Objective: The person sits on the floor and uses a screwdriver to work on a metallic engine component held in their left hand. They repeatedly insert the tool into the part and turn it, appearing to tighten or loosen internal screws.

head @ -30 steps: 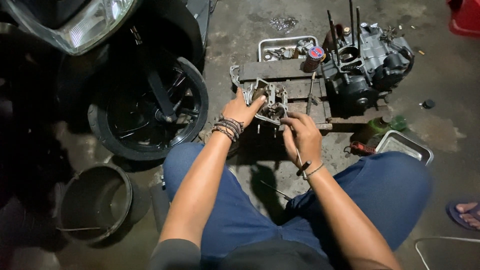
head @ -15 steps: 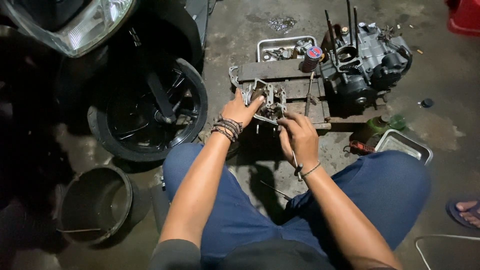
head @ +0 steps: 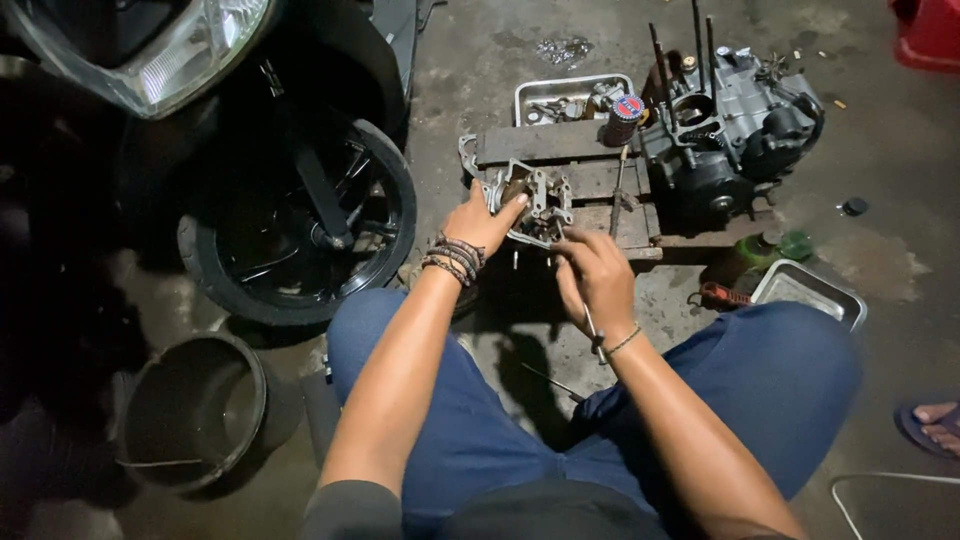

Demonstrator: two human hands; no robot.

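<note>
Head view: both hands at a metal engine part [head: 535, 205] on a wooden pallet [head: 590, 180].
Left hand [head: 480, 220] grips the part; right hand [head: 597, 280], just beside it, seems closed on a thin tool [head: 592, 335].

Cylinder head [head: 532, 205]: dull cast metal, grimy. Pallet [head: 560, 150]: rough wood. Tray [head: 812, 290]: shiny steel. Floor [head: 880, 130]: rough concrete.

Both bare forearms reach forward between the spread knees. The left hand [head: 482, 222] lies palm down, fingers stretched ahead, dark bands around its wrist. The right hand [head: 592, 277] is curled into a loose fist, a thin bracelet at its wrist.
</note>
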